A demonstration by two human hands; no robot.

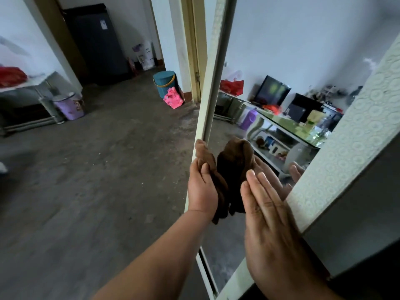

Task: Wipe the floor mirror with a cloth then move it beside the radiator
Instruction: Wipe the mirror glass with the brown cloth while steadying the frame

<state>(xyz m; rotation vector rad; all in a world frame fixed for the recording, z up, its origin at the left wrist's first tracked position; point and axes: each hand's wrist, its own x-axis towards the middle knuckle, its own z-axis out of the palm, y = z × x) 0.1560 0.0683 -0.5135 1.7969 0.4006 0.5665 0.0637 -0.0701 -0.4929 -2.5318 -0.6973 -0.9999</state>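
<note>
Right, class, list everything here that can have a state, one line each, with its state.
floor mirror: upright, slightly tilted, held at both sides.
cloth: bunched, gripped against the mirror's left edge.
left hand: curled round the cloth.
right hand: flat, fingers straight, pressing the mirror's right side.
purple bin: upright, lid shut.
teal bin: upright, lid on.

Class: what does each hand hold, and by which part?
Left hand grips the brown cloth by its bunched middle, against the mirror frame. Right hand holds nothing, flat on the mirror.
</note>
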